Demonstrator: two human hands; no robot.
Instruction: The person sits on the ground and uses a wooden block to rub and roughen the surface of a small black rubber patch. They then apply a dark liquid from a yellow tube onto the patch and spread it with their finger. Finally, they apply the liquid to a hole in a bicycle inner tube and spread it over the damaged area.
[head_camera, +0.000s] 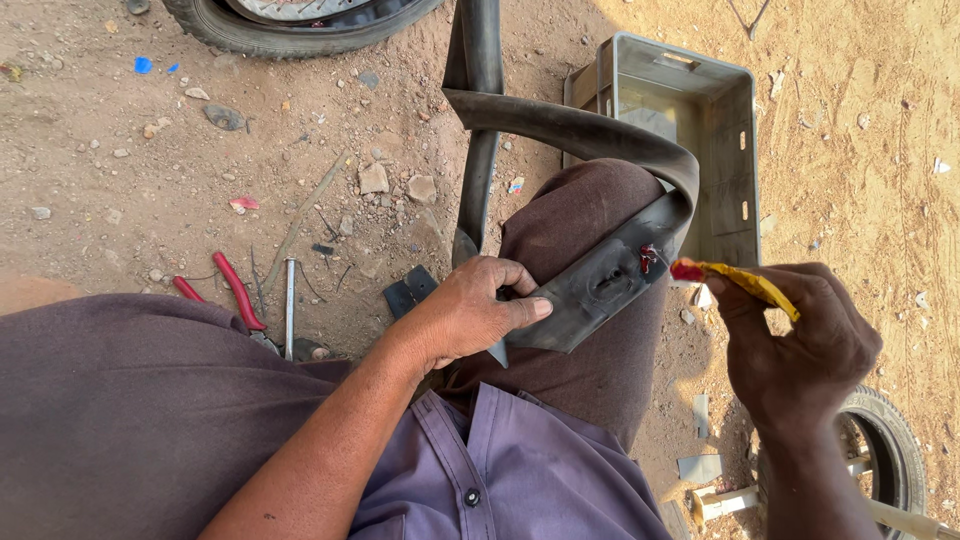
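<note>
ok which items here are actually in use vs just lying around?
In use:
- black inner tube, pinned on the knee by the left hand
- yellow tube with red tip, in the right hand

Lying about:
- red-handled pliers
- grey crate
- tyre
- stones

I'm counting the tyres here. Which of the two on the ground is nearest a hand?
The small tyre at bottom right, just beside the right hand holding the yellow tube. The other tyre lies at the top edge, far from both hands.
</note>
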